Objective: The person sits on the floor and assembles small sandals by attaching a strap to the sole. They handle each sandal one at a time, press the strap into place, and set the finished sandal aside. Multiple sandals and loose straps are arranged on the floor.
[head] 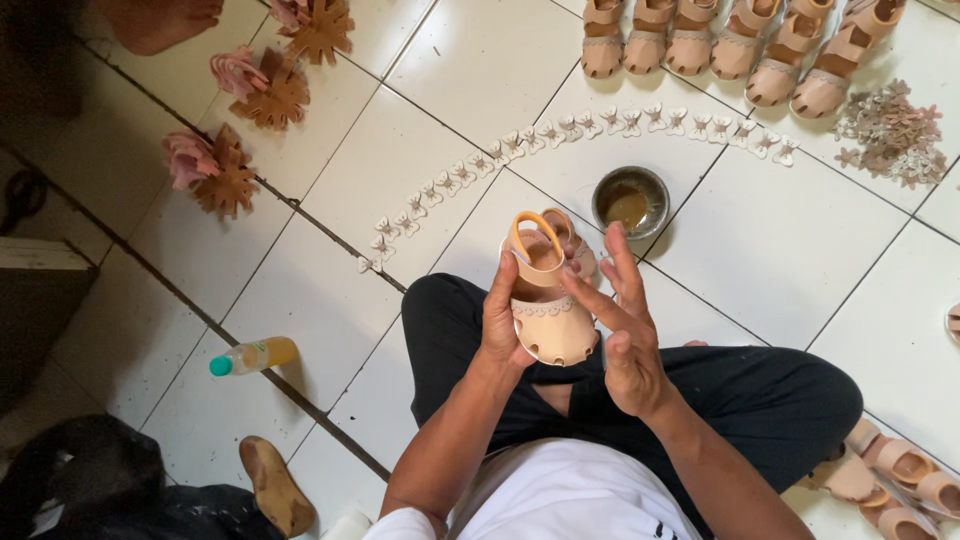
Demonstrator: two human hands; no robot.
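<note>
we see a small beige sandal (549, 318) held above the lap, the left hand (503, 318) closed around its side while the right hand (622, 335) is open, fingers spread, touching its other side. just beyond it stands one metal bowl (630, 200) of brownish liquid, and past that an arc of small butterfly cutouts (560, 133). six sandals in a row (735, 42) sit farther off. one bottle (254, 355) lies to the left on the white tile floor (800, 250).
</note>
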